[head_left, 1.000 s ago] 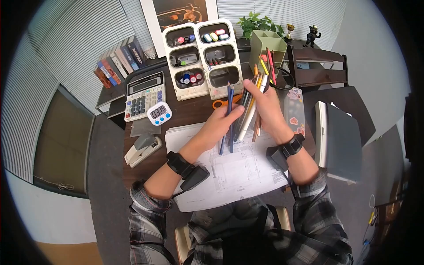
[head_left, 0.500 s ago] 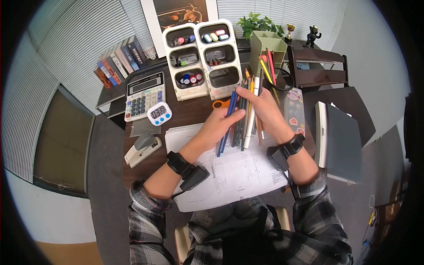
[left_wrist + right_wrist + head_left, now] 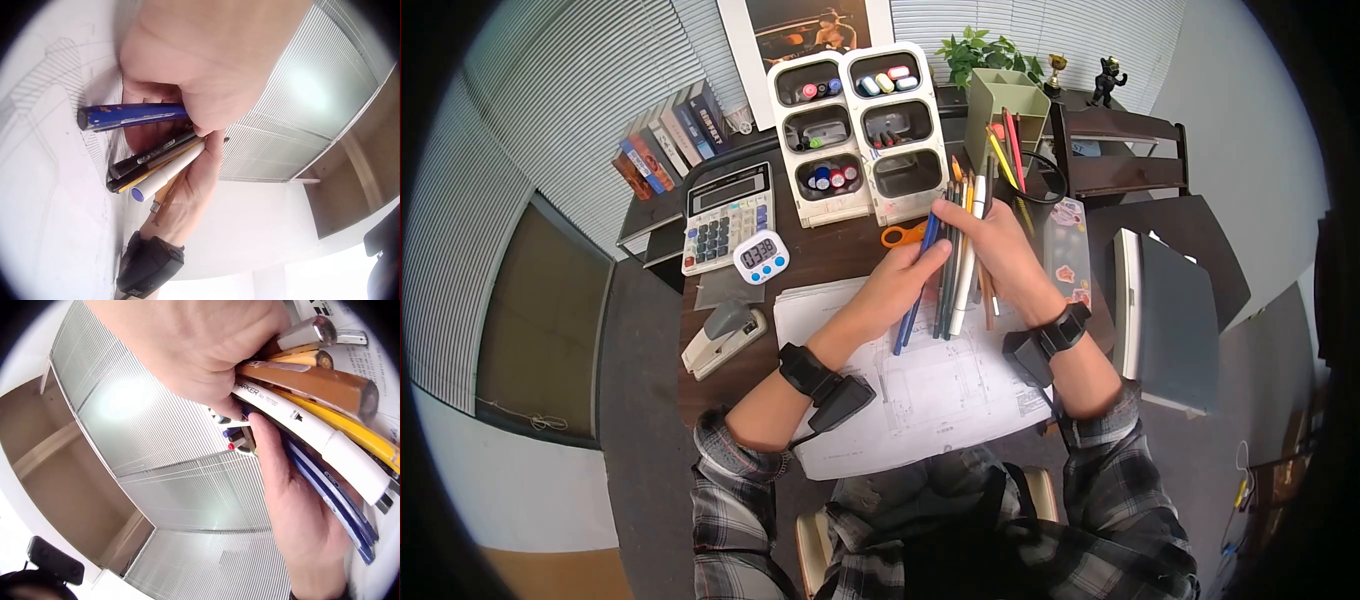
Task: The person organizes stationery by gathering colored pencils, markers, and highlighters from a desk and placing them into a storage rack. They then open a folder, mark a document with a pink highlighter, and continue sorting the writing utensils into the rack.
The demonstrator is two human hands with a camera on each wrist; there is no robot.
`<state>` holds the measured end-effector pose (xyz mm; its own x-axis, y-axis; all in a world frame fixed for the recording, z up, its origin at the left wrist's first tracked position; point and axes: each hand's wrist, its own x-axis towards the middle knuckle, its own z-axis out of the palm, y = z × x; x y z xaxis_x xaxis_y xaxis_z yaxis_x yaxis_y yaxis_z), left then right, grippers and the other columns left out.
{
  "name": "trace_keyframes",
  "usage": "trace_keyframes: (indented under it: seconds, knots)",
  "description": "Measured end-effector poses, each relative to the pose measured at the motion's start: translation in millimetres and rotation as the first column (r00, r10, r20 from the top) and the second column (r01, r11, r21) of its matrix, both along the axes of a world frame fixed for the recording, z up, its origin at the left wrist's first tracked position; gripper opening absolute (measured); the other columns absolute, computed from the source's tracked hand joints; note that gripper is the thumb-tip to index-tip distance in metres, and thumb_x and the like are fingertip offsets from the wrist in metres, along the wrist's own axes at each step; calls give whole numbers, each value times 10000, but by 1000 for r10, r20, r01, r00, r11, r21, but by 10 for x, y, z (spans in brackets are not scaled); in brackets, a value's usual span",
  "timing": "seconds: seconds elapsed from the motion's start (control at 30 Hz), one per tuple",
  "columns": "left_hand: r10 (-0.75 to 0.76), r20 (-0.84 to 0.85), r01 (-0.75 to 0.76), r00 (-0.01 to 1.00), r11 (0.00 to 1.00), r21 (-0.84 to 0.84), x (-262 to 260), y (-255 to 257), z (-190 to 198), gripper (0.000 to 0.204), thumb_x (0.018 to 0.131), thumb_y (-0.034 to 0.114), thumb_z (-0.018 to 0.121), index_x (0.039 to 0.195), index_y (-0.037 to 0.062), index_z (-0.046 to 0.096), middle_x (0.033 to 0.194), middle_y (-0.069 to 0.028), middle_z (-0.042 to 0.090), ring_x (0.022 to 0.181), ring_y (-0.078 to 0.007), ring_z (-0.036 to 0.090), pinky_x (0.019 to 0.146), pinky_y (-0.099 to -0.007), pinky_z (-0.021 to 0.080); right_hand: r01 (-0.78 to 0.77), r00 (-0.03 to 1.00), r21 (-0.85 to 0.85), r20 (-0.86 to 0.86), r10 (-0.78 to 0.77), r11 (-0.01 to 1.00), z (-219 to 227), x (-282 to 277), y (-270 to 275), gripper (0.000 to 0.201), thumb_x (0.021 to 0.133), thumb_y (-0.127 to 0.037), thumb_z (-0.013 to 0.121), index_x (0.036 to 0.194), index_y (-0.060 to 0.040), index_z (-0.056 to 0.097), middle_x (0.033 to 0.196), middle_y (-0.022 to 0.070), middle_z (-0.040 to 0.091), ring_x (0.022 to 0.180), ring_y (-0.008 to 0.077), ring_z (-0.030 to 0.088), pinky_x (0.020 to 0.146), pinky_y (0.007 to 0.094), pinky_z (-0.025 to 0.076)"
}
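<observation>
Two blue pencils (image 3: 911,318) are gripped in my left hand (image 3: 897,284), the thumb lying over them. My right hand (image 3: 1008,256) holds a bundle of pencils in black, yellow and brown, together with a white marker (image 3: 964,295). In the right wrist view the marker (image 3: 290,415) lies beside a thick brown pencil (image 3: 325,387), and the blue pencils (image 3: 331,494) run just below. Both hands meet over printed drawing sheets (image 3: 920,400), with the right thumb tip close to the tops of the blue pencils. The right fingers are partly hidden behind the bundle.
Orange-handled scissors (image 3: 900,237) lie beyond the hands. A white organizer (image 3: 868,190) with markers stands behind, beside a green holder (image 3: 1010,95) and a black pen cup (image 3: 1052,190) with pencils. A calculator (image 3: 727,220), timer (image 3: 761,257) and stapler (image 3: 725,342) sit left.
The right hand has shifted slightly left with its bundle, closing up to the left hand. The blue pencils have tilted, their upper ends leaning right. The timer has counted down.
</observation>
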<state>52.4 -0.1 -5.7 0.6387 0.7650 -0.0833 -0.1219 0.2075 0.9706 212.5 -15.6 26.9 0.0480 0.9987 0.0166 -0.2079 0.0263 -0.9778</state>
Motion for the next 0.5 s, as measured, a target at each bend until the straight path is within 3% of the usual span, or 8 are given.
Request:
trace_keyframes:
  seconds: [0.2, 0.37, 0.5]
  knots:
    - [17, -100, -7, 995, 995, 98, -37, 21, 1, 354, 1046, 395, 487, 1020, 71, 628, 855, 21, 611, 730, -68, 540, 672, -236, 447, -17, 998, 2, 53, 17, 1000, -23, 13, 20, 226, 912, -204, 715, 997, -2, 658, 854, 40, 674, 706, 100, 640, 648, 260, 524]
    - [83, 54, -77, 995, 991, -111, -29, 12, -27, 337, 1049, 357, 472, 1068, 62, 633, 886, 10, 624, 742, -83, 557, 687, -248, 458, -49, 999, -35, -8, 49, 998, 9, 13, -15, 204, 921, -206, 699, 973, -14, 655, 839, 28, 665, 737, 95, 630, 666, 260, 510]
    - [62, 27, -60, 998, 994, -95, -42, 61, -61, 331, 1050, 342, 468, 1112, 61, 630, 918, 2, 632, 769, -84, 570, 716, -251, 471, -36, 999, -12, 13, 36, 999, -9, 11, 2, 205, 923, -200, 691, 983, -10, 646, 843, 29, 660, 744, 97, 629, 672, 266, 510]
